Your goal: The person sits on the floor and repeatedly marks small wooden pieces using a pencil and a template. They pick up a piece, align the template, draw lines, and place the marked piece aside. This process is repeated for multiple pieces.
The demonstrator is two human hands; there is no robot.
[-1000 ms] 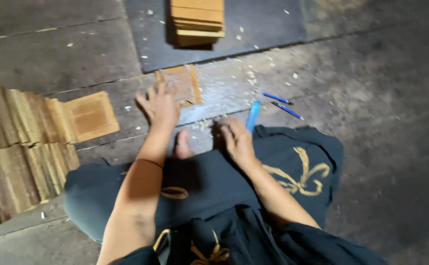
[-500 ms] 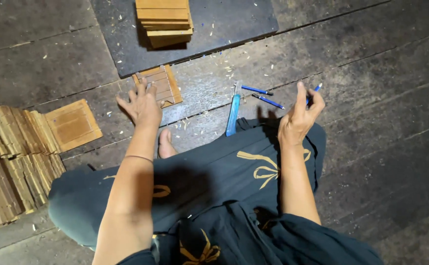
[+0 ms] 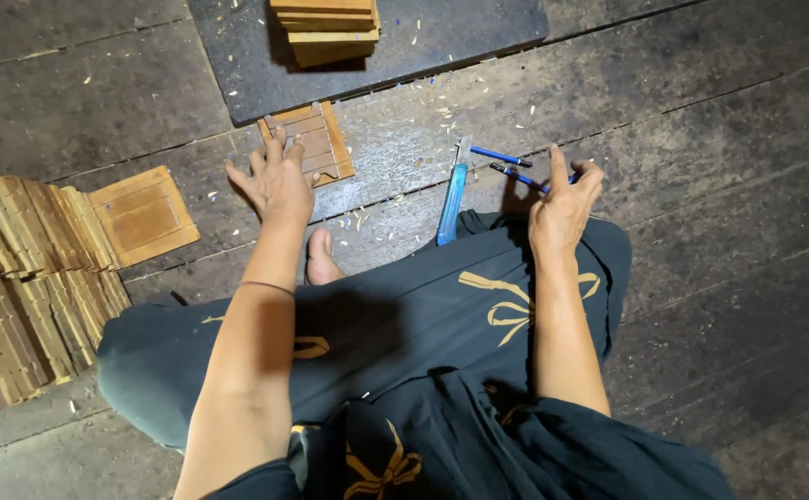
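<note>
The right hand (image 3: pixel 562 208) has come down from the air and now pinches a blue pen (image 3: pixel 578 176) over the floor (image 3: pixel 719 185). The left hand (image 3: pixel 275 181), open, still lies flat on the small wooden piece (image 3: pixel 316 139). A blue knife (image 3: pixel 452 194) lies between them. Farther off sit a dark mat (image 3: pixel 460 32) and wooden stacks (image 3: pixel 25 278).

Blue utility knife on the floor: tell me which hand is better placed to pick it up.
Probably the right. The right hand hovers just beside the blue utility knife, though it seems to pinch a blue pen. The left hand is spread over the small wooden panel, farther away.
</note>
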